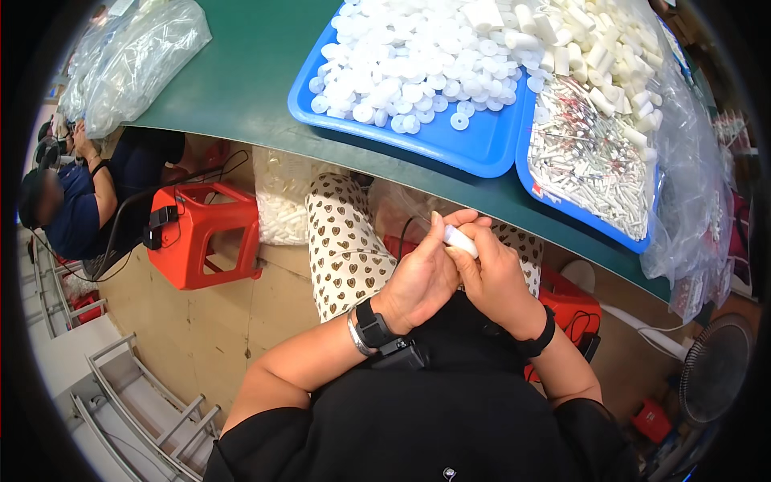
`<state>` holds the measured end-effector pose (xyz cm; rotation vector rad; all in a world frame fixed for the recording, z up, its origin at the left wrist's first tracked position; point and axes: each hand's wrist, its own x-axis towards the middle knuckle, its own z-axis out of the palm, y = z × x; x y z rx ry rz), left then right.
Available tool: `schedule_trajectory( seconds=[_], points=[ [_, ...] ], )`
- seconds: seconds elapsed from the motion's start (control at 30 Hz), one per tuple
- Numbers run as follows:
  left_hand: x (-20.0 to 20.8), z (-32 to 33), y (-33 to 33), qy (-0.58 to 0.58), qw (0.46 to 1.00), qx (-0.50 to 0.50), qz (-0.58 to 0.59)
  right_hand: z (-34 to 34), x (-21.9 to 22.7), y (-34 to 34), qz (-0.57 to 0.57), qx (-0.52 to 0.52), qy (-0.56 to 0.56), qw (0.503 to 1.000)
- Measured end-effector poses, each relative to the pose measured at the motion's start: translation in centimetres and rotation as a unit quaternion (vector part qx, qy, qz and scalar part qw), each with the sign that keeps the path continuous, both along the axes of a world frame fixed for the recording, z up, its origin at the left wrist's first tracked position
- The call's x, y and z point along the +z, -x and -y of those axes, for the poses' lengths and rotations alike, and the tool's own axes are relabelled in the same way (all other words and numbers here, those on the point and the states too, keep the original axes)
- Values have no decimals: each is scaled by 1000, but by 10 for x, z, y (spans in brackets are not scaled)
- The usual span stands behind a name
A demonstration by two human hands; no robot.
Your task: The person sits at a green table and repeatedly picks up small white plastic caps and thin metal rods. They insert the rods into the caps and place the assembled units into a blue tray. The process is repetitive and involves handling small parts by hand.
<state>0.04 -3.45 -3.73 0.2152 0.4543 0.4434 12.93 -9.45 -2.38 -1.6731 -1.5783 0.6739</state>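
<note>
Over my lap, just off the table's near edge, a small white cylinder [462,242] with a paler, translucent end sits between my two hands. My right hand [499,277] is closed round it, thumb and fingers pressing its sides. My left hand [419,283] is closed at its upper end, thumb against the translucent part; its fingers are partly hidden behind the cylinder. On the table, a blue tray [474,153] carries a heap of translucent white discs [409,72]. A second blue tray [590,218] holds many thin white pieces [590,153], with thicker off-white cylinders [598,56] behind.
Clear plastic bags lie on the green table [233,72], one bag [148,60] far left, another [691,177] along the right. A red stool [205,237] stands at left near a seated person [76,201]. A fan [715,369] is at lower right.
</note>
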Motion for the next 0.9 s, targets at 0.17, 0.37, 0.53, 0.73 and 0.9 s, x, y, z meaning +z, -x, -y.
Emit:
schedule_trajectory(
  seconds=[0.17,0.37,0.53,0.73,0.9],
  points=[
    [0,6,-1,-64,997,-8,-51,-2,2,2,-78,-16,67,995],
    [-13,1,8,-88,988,-72,-101,-2,-11,-13,-420,-15,289,860],
    [-9,-13,12,-64,993,-71,-66,-2,-4,-21,-608,4,347,715],
    [-11,-5,7,-65,989,-68,-114,5,-21,-11,-445,15,264,855],
    [-24,9,-1,-61,993,-7,-104,6,-11,5,34,38,94,994]
  ],
)
